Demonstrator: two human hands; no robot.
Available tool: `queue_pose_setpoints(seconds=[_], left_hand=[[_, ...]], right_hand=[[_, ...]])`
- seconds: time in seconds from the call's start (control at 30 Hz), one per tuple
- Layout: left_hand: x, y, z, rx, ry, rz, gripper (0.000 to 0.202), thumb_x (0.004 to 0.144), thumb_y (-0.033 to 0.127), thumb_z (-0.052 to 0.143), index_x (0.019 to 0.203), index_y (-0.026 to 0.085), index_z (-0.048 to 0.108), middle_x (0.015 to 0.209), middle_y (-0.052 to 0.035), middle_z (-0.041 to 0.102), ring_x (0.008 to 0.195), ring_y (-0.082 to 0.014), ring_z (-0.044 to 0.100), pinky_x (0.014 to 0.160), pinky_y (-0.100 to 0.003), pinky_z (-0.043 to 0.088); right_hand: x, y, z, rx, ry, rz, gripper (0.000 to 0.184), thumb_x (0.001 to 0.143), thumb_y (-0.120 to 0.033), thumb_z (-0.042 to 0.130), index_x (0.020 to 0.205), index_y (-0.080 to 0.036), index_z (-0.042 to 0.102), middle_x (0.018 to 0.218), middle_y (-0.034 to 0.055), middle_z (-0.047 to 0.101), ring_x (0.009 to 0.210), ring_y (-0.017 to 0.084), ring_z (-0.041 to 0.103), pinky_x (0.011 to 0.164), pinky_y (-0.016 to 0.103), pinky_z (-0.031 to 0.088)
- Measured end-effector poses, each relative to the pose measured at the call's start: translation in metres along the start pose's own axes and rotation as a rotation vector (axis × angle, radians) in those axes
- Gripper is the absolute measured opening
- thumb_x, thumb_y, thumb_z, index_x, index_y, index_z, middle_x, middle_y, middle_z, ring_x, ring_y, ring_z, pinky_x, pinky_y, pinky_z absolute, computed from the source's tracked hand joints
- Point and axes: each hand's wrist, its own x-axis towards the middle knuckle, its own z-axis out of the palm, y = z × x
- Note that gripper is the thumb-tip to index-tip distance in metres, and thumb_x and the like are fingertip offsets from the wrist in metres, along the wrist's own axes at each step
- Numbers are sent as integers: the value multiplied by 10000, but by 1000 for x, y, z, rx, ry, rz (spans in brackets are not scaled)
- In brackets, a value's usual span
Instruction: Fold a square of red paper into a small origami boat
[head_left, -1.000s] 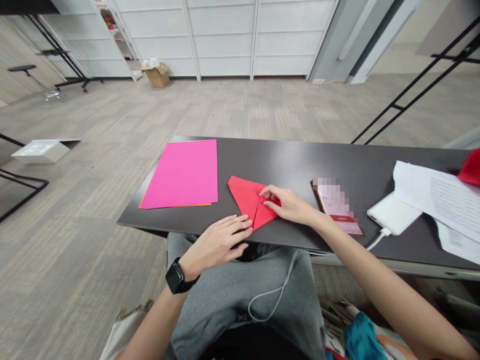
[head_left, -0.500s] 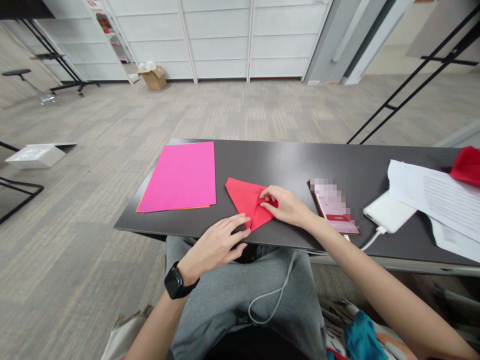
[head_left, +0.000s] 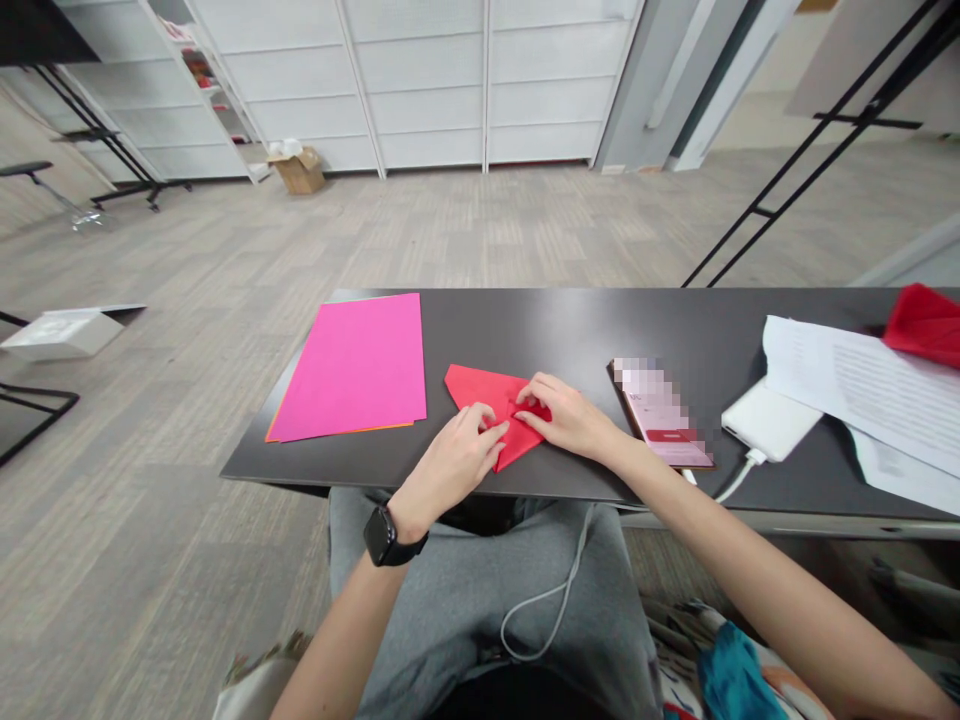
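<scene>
A folded sheet of red paper [head_left: 480,382] lies near the front edge of the dark table, its outline angular, with a layered flap at its middle. My left hand [head_left: 456,455], with a black watch at the wrist, has its thumb and fingers closed on the paper's fold from the left. From the right, my right hand [head_left: 564,418] pinches the flap between thumb and fingers. The fingertips of both hands are close together over the paper and partly hide the crease between them.
Left of the red paper lies a stack of pink sheets [head_left: 356,365], orange showing beneath. On the right are a phone [head_left: 664,415], a white power bank [head_left: 772,418] with a cable, printed papers [head_left: 870,385] and a red folded item [head_left: 926,325]. The table's [head_left: 517,325] front edge is close to my lap.
My left hand has moved up and right from the paper's lower corner to its middle, its fingers closing there. My right hand keeps its pinch. The whole view has shifted slightly.
</scene>
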Motion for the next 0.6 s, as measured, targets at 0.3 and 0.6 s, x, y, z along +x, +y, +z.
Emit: queue_pose_setpoints(seconds=[0.3, 0.6], left_hand=[[1, 1, 1, 77, 9, -8, 285, 992, 215, 520, 1261, 164, 602, 1357, -115, 642, 1276, -252, 592, 1086, -441, 467], [1, -1, 2, 76, 12, 15, 273, 1003, 204, 486, 1237, 172, 624, 1368, -100, 639, 1301, -245, 574, 1099, -433, 453]], right_hand=[[-5, -18, -13, -130, -47, 97, 67, 913, -257, 597, 943, -202, 574, 1004, 90, 619, 911, 245, 609, 819, 404, 507], [4, -9, -21, 317, -55, 248, 84, 872, -261, 595, 898, -227, 522, 825, 5, 652, 732, 168, 615, 701, 320, 477]])
